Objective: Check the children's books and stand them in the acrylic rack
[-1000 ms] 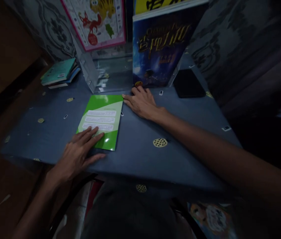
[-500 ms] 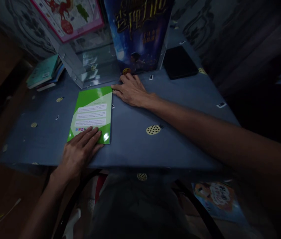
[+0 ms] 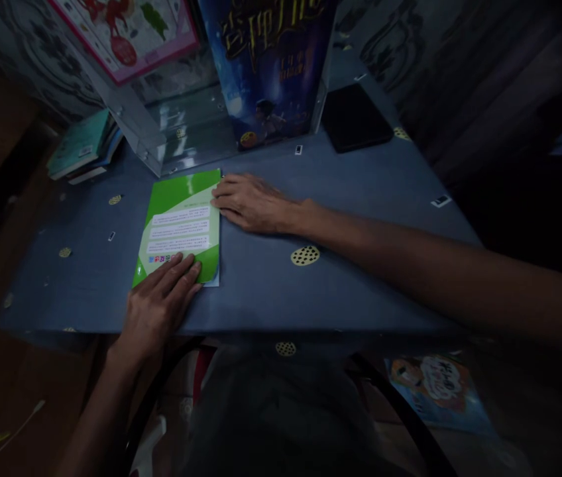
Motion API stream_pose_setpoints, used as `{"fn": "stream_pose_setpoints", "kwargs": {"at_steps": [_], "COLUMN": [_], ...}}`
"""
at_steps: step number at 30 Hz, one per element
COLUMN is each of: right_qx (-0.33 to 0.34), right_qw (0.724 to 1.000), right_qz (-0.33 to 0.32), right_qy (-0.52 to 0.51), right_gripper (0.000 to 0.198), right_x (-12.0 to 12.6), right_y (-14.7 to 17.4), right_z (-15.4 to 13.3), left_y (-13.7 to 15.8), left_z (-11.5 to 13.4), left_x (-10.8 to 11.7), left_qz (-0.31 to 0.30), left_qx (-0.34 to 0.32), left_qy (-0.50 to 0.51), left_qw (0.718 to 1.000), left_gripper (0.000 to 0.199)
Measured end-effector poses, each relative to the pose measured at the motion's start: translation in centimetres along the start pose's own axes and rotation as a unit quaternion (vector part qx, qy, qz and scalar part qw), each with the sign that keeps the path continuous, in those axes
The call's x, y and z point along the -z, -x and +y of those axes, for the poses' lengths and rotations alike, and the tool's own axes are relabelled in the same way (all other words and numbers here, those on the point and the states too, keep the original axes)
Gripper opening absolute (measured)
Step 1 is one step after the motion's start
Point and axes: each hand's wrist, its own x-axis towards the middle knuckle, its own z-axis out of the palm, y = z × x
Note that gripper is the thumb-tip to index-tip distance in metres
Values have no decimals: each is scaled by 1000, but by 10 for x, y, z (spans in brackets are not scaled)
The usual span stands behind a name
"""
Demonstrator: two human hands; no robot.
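A thin green book [image 3: 181, 228] lies on the table, its cover carrying white text boxes with the print upside down to me. My left hand [image 3: 159, 298] rests flat over its lower edge, fingers stretched out. At the book's upper right edge, my right hand [image 3: 254, 202] lies with extended fingers, the tips over the cover; its thumb is hard to make out. A pale strip of page shows from under the cover at the lower right corner, near my left fingertips.
Behind the book stands a clear acrylic rack [image 3: 149, 149] with a dark blue book [image 3: 274, 79] and a pink-framed book [image 3: 126, 40]. A stack of books [image 3: 82, 149] lies left, a black flat case [image 3: 355, 119] right. Below is another colourful book [image 3: 440, 391].
My right hand has come down and left from beside the rack onto the book's right edge. The cover's lower right corner has shifted, baring the page beneath. My left hand stays in place.
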Motion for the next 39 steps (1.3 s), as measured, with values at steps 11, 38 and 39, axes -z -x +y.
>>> {"fn": "stream_pose_setpoints", "kwargs": {"at_steps": [11,38,39], "right_qx": [142,102,106], "right_qw": [990,967,966], "right_qz": [14,5,5], "right_qy": [-15,-235,-235], "right_gripper": [26,17,18], "right_x": [0,-12,-13], "right_y": [42,37,37], "right_z": [-48,-58,-57], "left_y": [-4,1,1], "left_z": [-7,-9,-9], "left_x": [9,7,6], "left_qz": [7,18,17], "left_qx": [-98,-45,-46], "left_qy": [-15,84,85], "left_qw": [995,995,995], "left_gripper": [33,26,26]}}
